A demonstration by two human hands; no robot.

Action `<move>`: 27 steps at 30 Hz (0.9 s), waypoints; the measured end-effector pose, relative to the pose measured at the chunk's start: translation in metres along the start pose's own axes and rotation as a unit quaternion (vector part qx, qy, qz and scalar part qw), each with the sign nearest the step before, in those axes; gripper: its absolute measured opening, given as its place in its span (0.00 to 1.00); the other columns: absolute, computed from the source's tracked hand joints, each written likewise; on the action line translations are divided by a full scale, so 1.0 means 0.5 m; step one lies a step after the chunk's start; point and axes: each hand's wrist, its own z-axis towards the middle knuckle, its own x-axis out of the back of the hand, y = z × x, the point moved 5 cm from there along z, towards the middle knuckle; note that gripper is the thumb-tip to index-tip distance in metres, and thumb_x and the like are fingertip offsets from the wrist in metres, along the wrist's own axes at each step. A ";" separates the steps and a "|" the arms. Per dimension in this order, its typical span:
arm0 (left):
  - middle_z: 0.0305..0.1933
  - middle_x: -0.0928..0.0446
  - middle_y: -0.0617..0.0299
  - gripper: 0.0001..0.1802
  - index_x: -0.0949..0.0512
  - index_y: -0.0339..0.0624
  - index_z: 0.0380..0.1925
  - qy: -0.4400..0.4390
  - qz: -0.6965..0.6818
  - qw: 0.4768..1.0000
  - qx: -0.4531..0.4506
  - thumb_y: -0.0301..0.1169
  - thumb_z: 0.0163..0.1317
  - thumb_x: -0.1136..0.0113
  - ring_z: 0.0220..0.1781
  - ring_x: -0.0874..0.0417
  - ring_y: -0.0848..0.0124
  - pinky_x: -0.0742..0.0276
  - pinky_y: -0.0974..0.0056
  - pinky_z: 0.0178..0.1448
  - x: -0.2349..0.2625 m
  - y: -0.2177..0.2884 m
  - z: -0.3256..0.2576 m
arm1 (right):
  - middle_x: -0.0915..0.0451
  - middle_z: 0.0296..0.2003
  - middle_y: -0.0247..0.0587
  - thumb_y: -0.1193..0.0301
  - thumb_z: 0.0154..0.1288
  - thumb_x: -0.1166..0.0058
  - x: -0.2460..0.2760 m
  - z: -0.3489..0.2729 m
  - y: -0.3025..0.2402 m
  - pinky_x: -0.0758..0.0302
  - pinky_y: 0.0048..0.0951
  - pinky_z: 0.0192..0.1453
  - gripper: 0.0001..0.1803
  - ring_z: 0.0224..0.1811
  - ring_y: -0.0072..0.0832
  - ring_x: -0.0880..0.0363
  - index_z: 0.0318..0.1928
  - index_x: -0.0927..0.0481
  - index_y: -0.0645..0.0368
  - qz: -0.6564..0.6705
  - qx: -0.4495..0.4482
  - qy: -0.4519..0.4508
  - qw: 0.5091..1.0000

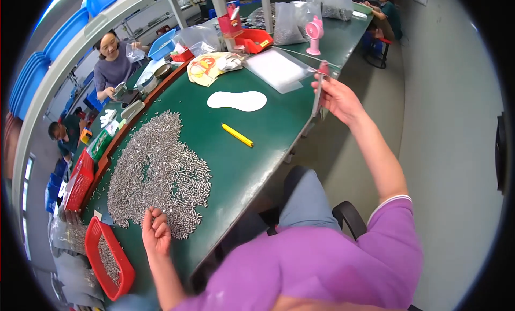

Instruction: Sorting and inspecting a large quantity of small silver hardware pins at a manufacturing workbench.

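Nearest: red basket, oblong, at the near left end of the green table, part-filled with small grey metal pieces.

Left hand: resting on the table just beside the basket, fingers curled loosely into the palm, at the near edge of the metal pins; whether it grips any of them cannot be told.

Metal pins: a broad loose heap of short silvery pieces spread over the left half of the table, reaching from the left hand toward the far rim.

Yellow cutter: slim, lying flat and alone on the bare green surface, well apart from both hands.

White pad: flat, peanut-shaped, beyond the cutter.

Right hand: raised at the table's right edge, closed around a thin dark tool with a reddish handle, held roughly upright.

Clear plastic bag: flat, just left of the tool.

Pink desk fan: standing farther back.

Far left: a person in a grey top, seated across the table.
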 end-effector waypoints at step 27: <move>0.30 0.40 0.66 0.08 0.35 0.40 0.35 -0.068 0.027 0.886 0.459 0.33 0.67 0.56 0.21 0.42 0.84 0.47 0.83 0.15 -0.182 -0.559 0.266 | 0.26 0.27 0.44 0.67 0.47 0.42 -0.145 0.175 0.213 0.25 0.35 0.30 0.20 0.28 0.39 0.22 0.45 0.25 0.47 -0.681 0.221 -0.148 0.683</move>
